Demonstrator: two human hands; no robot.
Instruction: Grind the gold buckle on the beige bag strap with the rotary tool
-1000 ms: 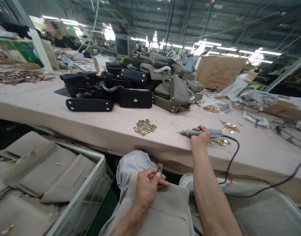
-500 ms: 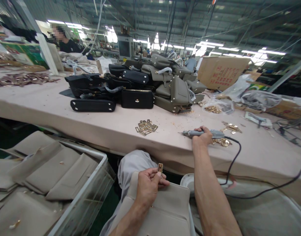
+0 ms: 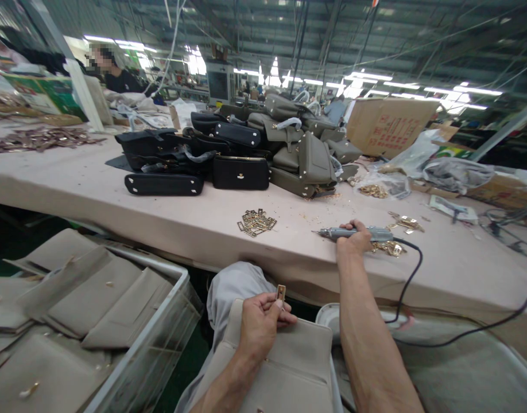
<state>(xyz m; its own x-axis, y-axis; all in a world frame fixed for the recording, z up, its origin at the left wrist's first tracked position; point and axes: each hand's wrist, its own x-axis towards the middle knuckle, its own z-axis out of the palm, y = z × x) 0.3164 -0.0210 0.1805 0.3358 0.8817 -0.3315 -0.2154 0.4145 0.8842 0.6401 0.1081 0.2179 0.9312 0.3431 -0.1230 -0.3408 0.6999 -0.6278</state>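
Between the thumb and fingers of my left hand (image 3: 263, 321) is a small gold rectangular metal plate (image 3: 281, 292), held upright. Below that hand a beige leather bag panel (image 3: 298, 350) lies across my lap. My right hand (image 3: 355, 238) rests on the table, wrapped round a grey electric screwdriver (image 3: 379, 233) whose tip points left. A black cord runs from its back end down over the table edge. Left of the tip lies a small pile of gold rectangular frames (image 3: 257, 222). More gold metal pieces (image 3: 390, 248) lie just behind my right hand, partly hidden by the tool.
Black handbags (image 3: 241, 173) and olive handbags (image 3: 304, 166) are heaped at the table's middle. A cardboard box (image 3: 388, 126) stands behind them at right. A plastic crate (image 3: 151, 321) of beige panels is at lower left. A person (image 3: 121, 79) sits far left.
Almost nothing differs. Both hands stay in place with the metal plate and the screwdriver, and the view has shifted very slightly.
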